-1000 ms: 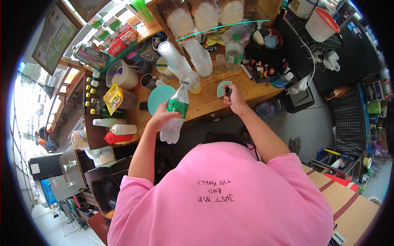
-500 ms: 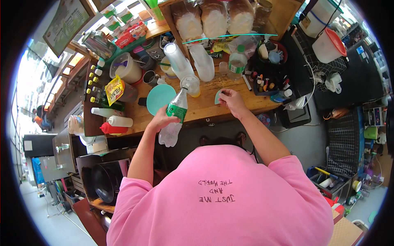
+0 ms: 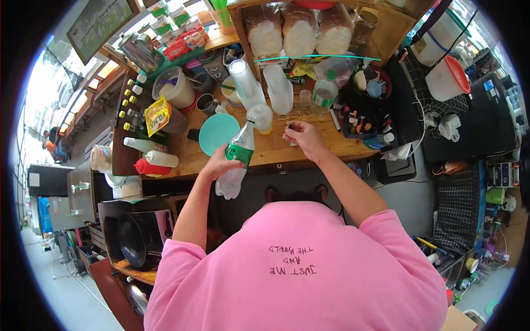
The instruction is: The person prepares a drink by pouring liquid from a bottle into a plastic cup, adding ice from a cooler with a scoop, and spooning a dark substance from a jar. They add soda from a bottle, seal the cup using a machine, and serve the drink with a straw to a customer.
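Green-labelled plastic bottle (image 3: 237, 157) is gripped around its middle by the left hand (image 3: 219, 164), tilted with its neck toward a clear plastic cup (image 3: 260, 118) holding yellowish liquid, just above the frame's centre. The right hand (image 3: 303, 139) is rested on the wooden counter (image 3: 276, 146), fingers pinched on something small that cannot be made out. A teal lid (image 3: 217, 132) is seen just left of the bottle, with squeeze bottles (image 3: 150, 160) farther left.
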`<act>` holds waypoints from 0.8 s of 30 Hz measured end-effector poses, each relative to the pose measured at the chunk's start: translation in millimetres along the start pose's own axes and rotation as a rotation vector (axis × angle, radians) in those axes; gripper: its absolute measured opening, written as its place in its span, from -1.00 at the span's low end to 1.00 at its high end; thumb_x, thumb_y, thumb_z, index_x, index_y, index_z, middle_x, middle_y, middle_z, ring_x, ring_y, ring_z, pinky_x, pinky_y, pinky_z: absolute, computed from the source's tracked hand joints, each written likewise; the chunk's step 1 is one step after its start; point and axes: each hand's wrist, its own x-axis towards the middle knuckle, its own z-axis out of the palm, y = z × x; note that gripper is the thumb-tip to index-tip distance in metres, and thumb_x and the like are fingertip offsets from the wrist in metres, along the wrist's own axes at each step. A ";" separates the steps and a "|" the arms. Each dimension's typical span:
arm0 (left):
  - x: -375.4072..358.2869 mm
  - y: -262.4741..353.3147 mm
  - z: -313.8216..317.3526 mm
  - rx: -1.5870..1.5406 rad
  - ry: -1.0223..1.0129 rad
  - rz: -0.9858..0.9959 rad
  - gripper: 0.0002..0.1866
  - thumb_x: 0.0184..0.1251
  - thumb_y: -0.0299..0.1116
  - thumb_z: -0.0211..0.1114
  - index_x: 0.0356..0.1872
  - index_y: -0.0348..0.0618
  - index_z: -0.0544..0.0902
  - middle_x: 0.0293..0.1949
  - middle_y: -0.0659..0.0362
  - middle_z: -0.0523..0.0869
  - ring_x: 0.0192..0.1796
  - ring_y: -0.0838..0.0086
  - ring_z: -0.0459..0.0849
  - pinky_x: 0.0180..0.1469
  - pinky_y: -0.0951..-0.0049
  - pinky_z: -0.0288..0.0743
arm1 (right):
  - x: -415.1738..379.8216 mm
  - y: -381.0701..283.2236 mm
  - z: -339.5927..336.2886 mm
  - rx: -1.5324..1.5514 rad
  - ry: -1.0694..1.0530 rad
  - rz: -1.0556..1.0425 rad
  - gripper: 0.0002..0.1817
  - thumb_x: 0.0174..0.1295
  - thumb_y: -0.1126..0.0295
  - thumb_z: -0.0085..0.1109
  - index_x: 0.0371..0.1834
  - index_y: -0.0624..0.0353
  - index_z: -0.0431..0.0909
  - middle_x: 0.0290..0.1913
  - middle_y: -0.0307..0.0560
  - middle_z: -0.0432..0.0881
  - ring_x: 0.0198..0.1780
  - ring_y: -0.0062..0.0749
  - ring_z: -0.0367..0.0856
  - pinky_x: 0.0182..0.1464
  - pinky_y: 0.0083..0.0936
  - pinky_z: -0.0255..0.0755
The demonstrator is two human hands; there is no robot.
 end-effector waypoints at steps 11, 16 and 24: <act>7.1 -26.6 36.0 -0.117 0.176 0.335 -0.03 -0.17 -0.30 0.69 0.38 -0.24 0.40 0.11 0.02 0.71 0.16 0.32 0.69 0.28 0.25 0.55 | 7.0 -15.8 42.2 -0.233 -0.127 -0.152 -0.66 0.36 0.49 0.41 0.15 0.37 0.67 -0.08 -0.10 0.78 -0.14 -0.51 0.76 -0.11 -0.58 0.72; -14.9 -13.5 47.3 -0.060 0.252 0.414 0.00 -0.17 -0.32 0.70 0.41 -0.17 0.38 0.12 0.02 0.71 0.19 0.29 0.71 0.31 0.24 0.55 | -9.1 -23.3 72.1 -0.329 -0.255 -0.284 -0.63 0.32 0.46 0.46 0.16 0.34 0.71 -0.13 -0.15 0.82 -0.19 -0.59 0.75 -0.12 -0.56 0.67; -58.8 -29.3 41.2 0.031 0.450 0.523 0.07 -0.19 -0.28 0.75 0.46 -0.10 0.34 0.17 -0.01 0.71 0.20 0.18 0.75 0.25 0.19 0.62 | -67.5 -55.4 139.6 -0.990 -0.502 -0.808 -0.64 0.31 0.49 0.37 0.17 0.31 0.70 -0.08 0.05 0.75 -0.08 -0.14 0.76 0.06 -0.34 0.64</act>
